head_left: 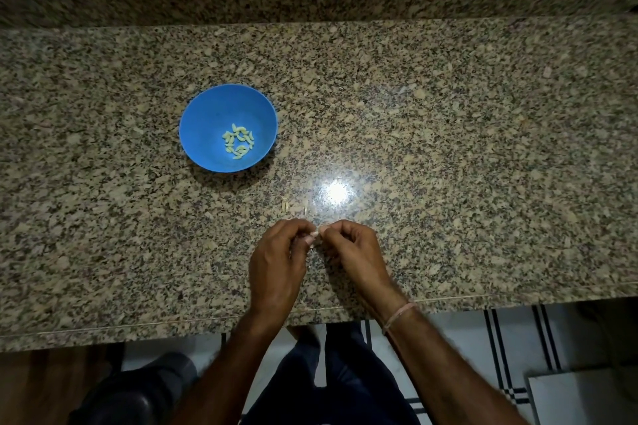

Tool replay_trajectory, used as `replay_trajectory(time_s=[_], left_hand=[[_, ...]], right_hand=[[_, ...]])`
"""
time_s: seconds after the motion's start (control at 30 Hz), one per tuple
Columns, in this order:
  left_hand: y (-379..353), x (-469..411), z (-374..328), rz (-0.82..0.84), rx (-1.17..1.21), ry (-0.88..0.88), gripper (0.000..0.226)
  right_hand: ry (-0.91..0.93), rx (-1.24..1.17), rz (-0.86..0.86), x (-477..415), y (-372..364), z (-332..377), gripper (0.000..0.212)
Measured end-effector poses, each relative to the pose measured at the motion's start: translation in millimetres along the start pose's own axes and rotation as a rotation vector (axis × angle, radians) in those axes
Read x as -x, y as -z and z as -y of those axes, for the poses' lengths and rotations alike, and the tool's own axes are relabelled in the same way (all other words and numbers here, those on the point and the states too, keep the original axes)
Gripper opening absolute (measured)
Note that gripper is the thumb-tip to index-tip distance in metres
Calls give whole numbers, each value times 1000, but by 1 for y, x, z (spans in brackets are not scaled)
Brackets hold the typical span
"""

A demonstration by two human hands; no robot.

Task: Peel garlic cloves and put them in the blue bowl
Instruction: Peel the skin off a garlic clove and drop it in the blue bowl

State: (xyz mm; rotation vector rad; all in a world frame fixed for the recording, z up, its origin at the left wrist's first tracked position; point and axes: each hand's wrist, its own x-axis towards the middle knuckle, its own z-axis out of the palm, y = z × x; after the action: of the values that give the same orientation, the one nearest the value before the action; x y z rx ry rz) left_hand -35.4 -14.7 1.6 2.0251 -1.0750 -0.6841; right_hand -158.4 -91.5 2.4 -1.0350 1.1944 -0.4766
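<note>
A blue bowl [207, 121] sits on the granite counter, left of centre, with several pale peeled garlic cloves [239, 140] in its bottom. Near the front edge, my left hand [278, 266] and my right hand [355, 257] meet fingertip to fingertip. Both pinch one small garlic clove [316, 234], which is mostly hidden by the fingers. Two small pale cloves or bits of skin [286, 205] lie on the counter just beyond my hands.
The speckled granite counter [448, 148] stretches wide, with a raised granite ledge and a wooden wall at the back. A bright light reflection lies just ahead of my hands. Below the front edge are my legs and a tiled floor.
</note>
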Motion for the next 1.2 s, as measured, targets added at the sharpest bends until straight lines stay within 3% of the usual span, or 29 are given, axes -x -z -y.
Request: replay_trajectory(time_s=[0.17, 0.3, 0.43, 0.6, 0.7, 0.9, 1.07, 1.2], left_hand=[[1, -1, 1, -40, -96, -76, 6], [8, -4, 13, -130, -176, -6, 2], [29, -6, 50, -235, -261, 126, 10], [29, 4, 50, -194, -207, 61, 21], [9, 20, 37, -80, -150, 29, 30], [-15, 15, 32, -32, -158, -33, 39], [-22, 5, 26, -32, -163, -84, 26], [-30, 3, 20, -11, -183, -121, 30]], right_hand=[[24, 68, 23, -4, -1, -4, 21], [39, 117, 7, -2, 1, -8, 27], [61, 252, -60, -7, 10, -14, 7], [116, 273, -60, -8, 11, -14, 18], [197, 299, -105, -4, 19, -15, 22], [425, 734, -118, 10, 27, -28, 43], [432, 599, -128, 7, 3, -27, 38], [362, 493, -192, 5, 18, -25, 34]])
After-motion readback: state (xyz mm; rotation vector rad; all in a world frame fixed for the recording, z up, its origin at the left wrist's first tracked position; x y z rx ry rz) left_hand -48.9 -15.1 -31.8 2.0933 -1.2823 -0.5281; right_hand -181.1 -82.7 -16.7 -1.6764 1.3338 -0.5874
